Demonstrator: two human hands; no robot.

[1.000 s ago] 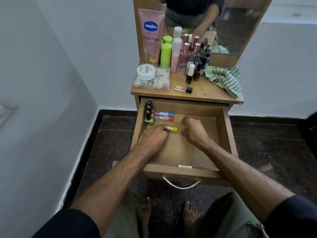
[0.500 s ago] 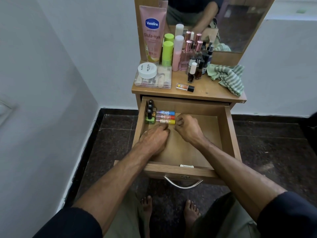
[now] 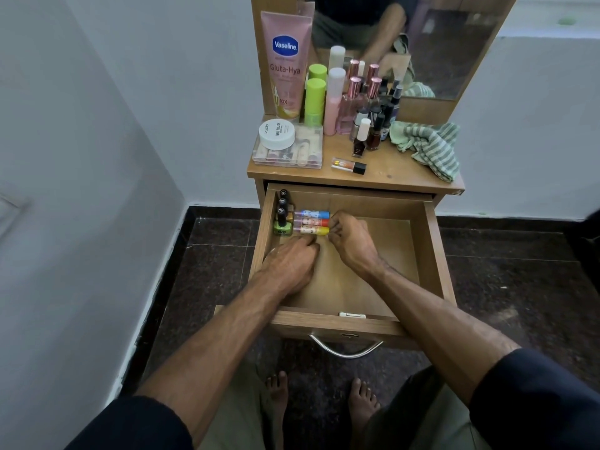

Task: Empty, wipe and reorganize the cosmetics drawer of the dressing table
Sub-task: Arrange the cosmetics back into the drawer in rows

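The wooden drawer (image 3: pixel 435 254) is pulled out. In its back left corner stand nail polish bottles (image 3: pixel 281 219), and beside them lie three small tubes side by side: blue-capped (image 3: pixel 313 213), red-capped (image 3: pixel 312 221) and yellow-capped (image 3: pixel 311 230). My right hand (image 3: pixel 349 241) has curled fingers touching the cap ends of the tubes. My left hand (image 3: pixel 290 263) rests on the drawer floor just in front of the yellow tube, knuckles up, fingertips hidden.
On the tabletop (image 3: pixel 389 172) stand a Vaseline tube (image 3: pixel 285 64), green and pink bottles, perfume and polish bottles, a clear box (image 3: pixel 289 151) with a white jar (image 3: pixel 277 134) on it, a lip gloss (image 3: pixel 349 165) and a striped cloth (image 3: pixel 428 147). A mirror stands behind.
The yellow tube moved from the middle of the drawer floor back against the red and blue tubes. Both hands shifted toward the back left with it.
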